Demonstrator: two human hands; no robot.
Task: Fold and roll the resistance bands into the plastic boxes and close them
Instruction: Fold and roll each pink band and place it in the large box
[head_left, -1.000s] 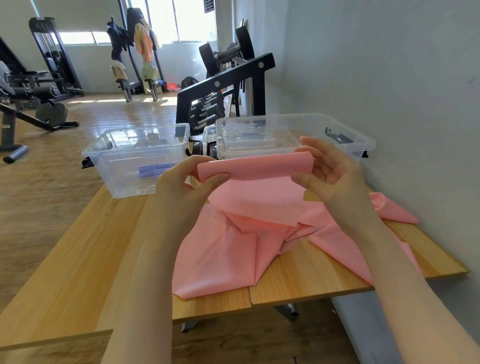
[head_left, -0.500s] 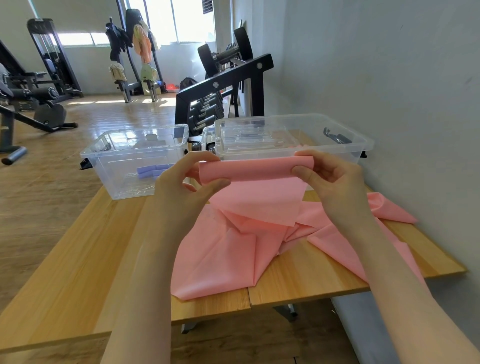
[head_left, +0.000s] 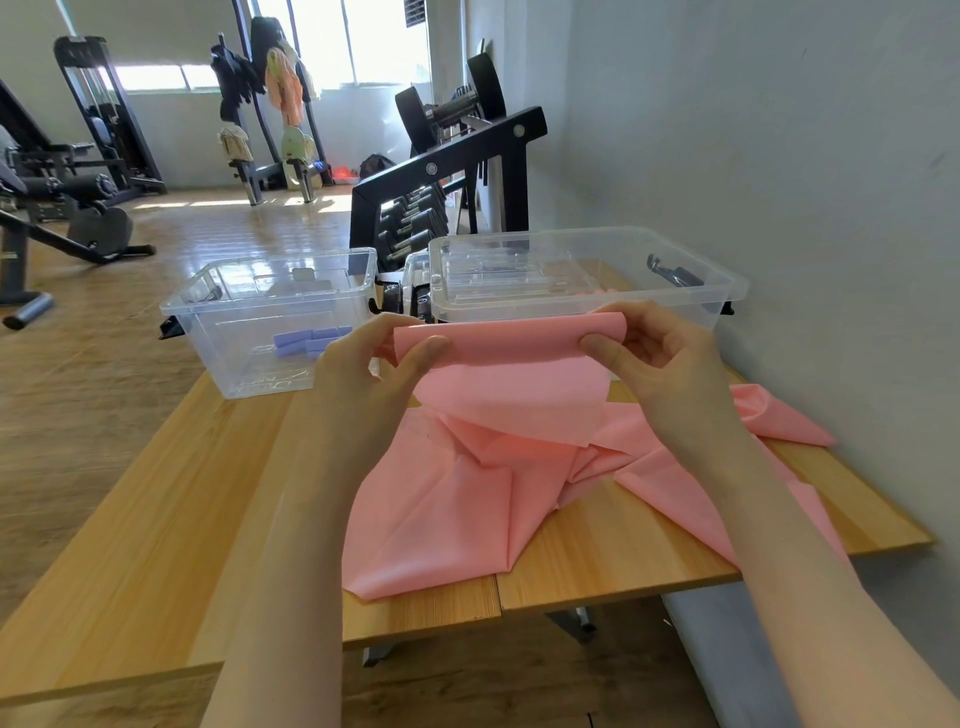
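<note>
left hand (head_left: 358, 374): bare, no glove or ring | right hand (head_left: 670, 364): bare | forearms: bare, no sleeves visible

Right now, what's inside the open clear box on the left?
The open clear box holds purple rolled bands on its floor. The left hand covers its near right corner, so anything there is hidden.

A light wooden table (head_left: 156, 519) stood against the wall. On it lay a crumpled pink resistance band (head_left: 447, 514), its lower part spread over the near edge. At the far side sat two clear plastic boxes: an open one (head_left: 270, 322) on the left and a lidded one (head_left: 587, 275) on the right.
</note>
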